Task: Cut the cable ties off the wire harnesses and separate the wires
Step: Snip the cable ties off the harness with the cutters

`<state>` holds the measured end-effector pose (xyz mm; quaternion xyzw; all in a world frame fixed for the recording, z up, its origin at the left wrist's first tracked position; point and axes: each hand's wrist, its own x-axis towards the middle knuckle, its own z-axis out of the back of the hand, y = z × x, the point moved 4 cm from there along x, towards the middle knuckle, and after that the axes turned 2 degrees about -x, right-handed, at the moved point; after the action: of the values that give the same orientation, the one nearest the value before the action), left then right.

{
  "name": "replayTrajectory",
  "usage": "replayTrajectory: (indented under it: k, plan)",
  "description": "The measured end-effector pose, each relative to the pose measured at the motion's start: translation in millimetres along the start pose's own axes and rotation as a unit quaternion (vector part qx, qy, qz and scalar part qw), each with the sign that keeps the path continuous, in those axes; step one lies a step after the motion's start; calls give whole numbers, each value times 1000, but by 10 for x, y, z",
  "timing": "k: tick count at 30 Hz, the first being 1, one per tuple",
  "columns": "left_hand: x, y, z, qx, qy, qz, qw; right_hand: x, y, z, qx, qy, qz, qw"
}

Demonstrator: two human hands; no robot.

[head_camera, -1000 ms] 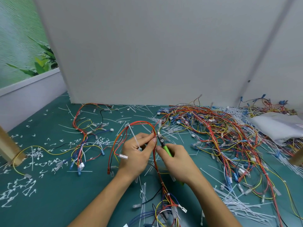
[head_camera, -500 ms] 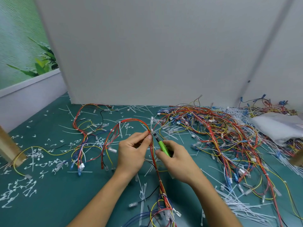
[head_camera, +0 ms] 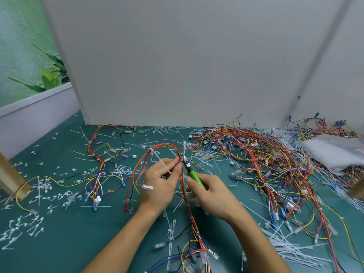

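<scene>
Snipped ties (head_camera: 42,184) littered the bench (head_camera: 78,229), but a big pile (head_camera: 256,154) at right looked untouched, so much seemed left. The left hand (head_camera: 159,184) pinched the harness (head_camera: 167,145), which ran away from the person and arched left. The right hand (head_camera: 212,196) had its grip wrapped round the cutter (head_camera: 194,175), whose tip pointed up-left at the harness.

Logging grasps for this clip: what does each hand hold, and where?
Left hand pinches the red wire bundle below its bend; right hand grips the green cutter mid-handle.

My left hand (head_camera: 159,184), thumb and forefinger pinching the harness (head_camera: 165,145); my right hand (head_camera: 211,194), fingers curled round the cutter (head_camera: 194,175). Both forearms converge from below.
</scene>
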<state>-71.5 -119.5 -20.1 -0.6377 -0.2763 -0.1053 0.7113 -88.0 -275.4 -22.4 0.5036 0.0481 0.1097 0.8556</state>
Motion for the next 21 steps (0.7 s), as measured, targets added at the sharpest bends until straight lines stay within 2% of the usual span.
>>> replayTrajectory:
  k: [7, 16, 21]
  plan:
    - [-14, -96, 10, 55, 4, -33, 998, -10, 45, 20, 18, 21, 20, 999]
    - [-25, -52, 0, 33, -2, -23, 999, 40, -22, -22, -65, -85, 58, 993]
    - [-30, -44, 1, 29, -1, -19, 999, 46, -45, -13, -59, -96, 49, 992]
